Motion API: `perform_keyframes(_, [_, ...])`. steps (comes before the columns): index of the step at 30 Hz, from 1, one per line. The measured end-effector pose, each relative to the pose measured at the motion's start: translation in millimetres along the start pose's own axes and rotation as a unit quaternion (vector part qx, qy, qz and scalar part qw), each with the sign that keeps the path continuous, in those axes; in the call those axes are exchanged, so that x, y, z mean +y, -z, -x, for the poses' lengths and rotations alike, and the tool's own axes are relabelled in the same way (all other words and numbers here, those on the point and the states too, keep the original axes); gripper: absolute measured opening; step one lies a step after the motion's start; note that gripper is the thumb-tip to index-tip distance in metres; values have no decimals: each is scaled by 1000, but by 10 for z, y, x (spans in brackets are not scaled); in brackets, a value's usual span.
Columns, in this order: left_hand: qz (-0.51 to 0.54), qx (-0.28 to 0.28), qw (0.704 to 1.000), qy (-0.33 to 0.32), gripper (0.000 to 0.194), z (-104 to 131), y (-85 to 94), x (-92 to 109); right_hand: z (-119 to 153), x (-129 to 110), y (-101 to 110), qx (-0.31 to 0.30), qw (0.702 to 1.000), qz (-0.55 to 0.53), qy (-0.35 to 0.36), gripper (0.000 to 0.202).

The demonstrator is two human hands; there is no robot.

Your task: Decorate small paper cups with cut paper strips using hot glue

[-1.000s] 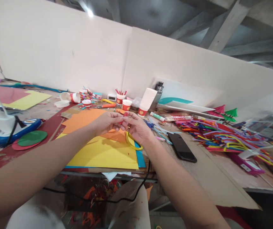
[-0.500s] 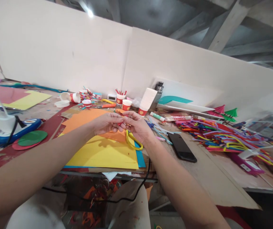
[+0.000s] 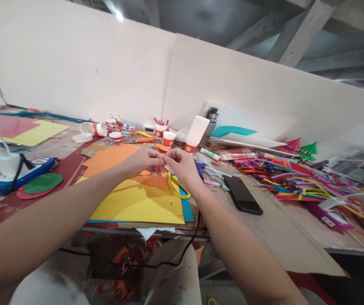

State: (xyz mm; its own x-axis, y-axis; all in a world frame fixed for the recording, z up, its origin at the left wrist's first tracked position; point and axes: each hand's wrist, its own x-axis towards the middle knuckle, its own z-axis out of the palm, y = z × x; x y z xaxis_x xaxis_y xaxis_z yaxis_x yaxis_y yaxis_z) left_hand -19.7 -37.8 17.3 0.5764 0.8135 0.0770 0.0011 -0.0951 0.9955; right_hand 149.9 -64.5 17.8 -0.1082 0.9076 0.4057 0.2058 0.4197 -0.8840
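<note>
a: what should i regard first?

b: the table [image 3: 307,219]; it carries many things. nearest to the person lies a yellow sheet [image 3: 137,205], and an orange sheet [image 3: 108,161] overlaps its far side. i think the yellow is a good background: a small thing which falls on it is easy to find.

a: and the two hands?

b: they meet in the air above the sheets. the left hand [image 3: 146,163] pinches with thumb and finger, and the right hand [image 3: 182,166] pinches also, tip against tip.

a: something yellow is beside the right hand.

b: those seem to be scissors [image 3: 170,185], of which mostly the handles are visible. neither hand grasps them, but it is wise to mind the wrist there.

a: so what do the hands grasp?

b: a small red piece [image 3: 159,166], between the fingertips of both. the fingers cover most of it, so its shape i cannot tell.

a: how to handle it well?

b: press lightly, because perhaps it creases. one hand should be steady while the other makes the small movements, and the thumbs should leave its edge visible.
</note>
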Motion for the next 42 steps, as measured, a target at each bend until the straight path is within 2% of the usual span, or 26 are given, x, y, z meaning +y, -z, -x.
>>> perform_keyframes(6, [-25,45,998,-22,20,-6,0,6,-11,22,-13,30,999,32,4,12])
perform_keyframes(14, [49,125,991,-19,25,0,-13,33,-7,21,-17,30,999,23,-19,18])
perform_keyframes(19, [143,125,981,-40,31,-22,-43,17,9,10,-43,36,999,21,-33,19])
perform_keyframes(24, [208,113,971,-41,28,-67,-49,-47,17,23,-72,45,999,9,-26,17])
perform_keyframes(29, [233,132,963,-37,25,-77,-51,-65,31,17,-97,36,999,-2,-26,16])
perform_keyframes(35, [254,166,953,-27,12,-72,-28,-26,19,-19,-53,37,999,3,-14,11])
perform_keyframes(38, [267,169,948,-21,10,-80,-2,-33,34,-18,-45,42,998,35,18,14])
perform_keyframes(42, [283,168,944,-14,9,-100,27,-71,82,-17,-87,16,994,93,54,19])
